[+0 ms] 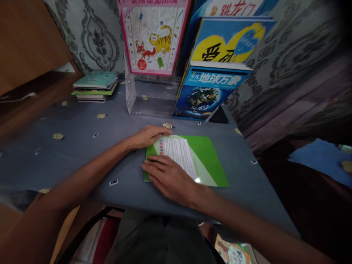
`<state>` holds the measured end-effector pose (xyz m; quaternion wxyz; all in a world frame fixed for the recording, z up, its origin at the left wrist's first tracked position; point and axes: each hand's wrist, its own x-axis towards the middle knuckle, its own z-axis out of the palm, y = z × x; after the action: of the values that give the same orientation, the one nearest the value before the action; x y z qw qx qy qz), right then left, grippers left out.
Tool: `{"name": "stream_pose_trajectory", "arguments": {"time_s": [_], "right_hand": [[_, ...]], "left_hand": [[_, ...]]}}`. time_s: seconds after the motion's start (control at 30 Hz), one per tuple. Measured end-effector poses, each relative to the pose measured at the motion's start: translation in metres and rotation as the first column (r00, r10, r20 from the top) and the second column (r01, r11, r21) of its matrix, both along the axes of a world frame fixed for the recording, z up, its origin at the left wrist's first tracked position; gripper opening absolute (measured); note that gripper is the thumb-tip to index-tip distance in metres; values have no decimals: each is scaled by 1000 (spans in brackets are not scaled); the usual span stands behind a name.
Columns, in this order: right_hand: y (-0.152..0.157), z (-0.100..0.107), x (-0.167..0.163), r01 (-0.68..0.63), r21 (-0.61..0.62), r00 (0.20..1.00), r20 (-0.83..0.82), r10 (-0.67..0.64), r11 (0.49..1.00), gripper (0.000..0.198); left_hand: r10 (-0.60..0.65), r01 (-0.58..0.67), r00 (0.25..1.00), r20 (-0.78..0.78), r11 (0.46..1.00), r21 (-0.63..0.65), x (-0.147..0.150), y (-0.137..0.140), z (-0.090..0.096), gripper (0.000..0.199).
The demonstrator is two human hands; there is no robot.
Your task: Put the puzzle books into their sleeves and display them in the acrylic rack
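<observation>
A thin green booklet (205,157) with a white text panel lies flat on the grey-blue tablecloth (82,146), near the front edge. My left hand (148,136) rests at the booklet's upper left corner, fingers touching its edge. My right hand (170,178) lies palm down on the booklet's left part, fingers spread and pointing left. Neither hand grips anything.
A clear acrylic stand (148,97) at the back holds a pink-framed picture book (152,36). Blue books (206,91) lean to its right. A stack of thin books (95,86) lies at the back left. The table's right edge drops off by a curtain (297,73).
</observation>
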<state>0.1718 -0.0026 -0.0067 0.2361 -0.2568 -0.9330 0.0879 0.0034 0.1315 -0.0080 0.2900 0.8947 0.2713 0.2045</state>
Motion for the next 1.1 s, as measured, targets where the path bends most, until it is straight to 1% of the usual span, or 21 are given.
{"name": "stream_pose_trajectory", "arguments": {"time_s": [0.13,0.27,0.47,0.53,0.6,0.63,0.7,0.77,0.83,0.97,1.1], "right_hand": [[-22,-1,5,-38,11,997,-71,39,999,28],[-25,-7,6,-21,26,996,-82,23,999,28],[-28,-13,9,-21,59,1000,-1,21,998,28],[-29,-12,16,19,33,999,35,-20,999,29],[-29,-7,28,91,-12,992,92,-90,996,31],[-28,-5,36,134,-32,983,129,-129,990,35],[-25,1,54,215,-52,957,211,-200,975,49],[-23,4,72,283,-44,923,286,-259,958,60],[-23,3,87,328,-26,895,330,-301,944,65],[-36,-2,102,334,-9,888,339,-312,942,71],[-61,-4,106,295,2,897,343,-278,955,82]], "left_hand": [[-11,11,1000,-18,999,30,0,-2,1,43],[-8,8,1000,2,1000,26,0,-1,-1,43],[-3,1,999,34,998,55,1,-1,-5,37],[1,-4,999,37,997,79,2,-3,-6,36],[3,-7,999,37,994,108,2,-5,-7,36],[6,-10,999,37,992,123,2,-7,-7,36],[13,-18,999,31,988,152,3,-9,-7,36],[11,-14,1000,16,983,182,4,-13,-6,36],[-6,10,1000,-16,977,215,5,-17,-4,35],[-38,62,995,-90,958,280,5,-33,1,35],[-65,93,993,-98,944,316,4,-55,3,36]]}}
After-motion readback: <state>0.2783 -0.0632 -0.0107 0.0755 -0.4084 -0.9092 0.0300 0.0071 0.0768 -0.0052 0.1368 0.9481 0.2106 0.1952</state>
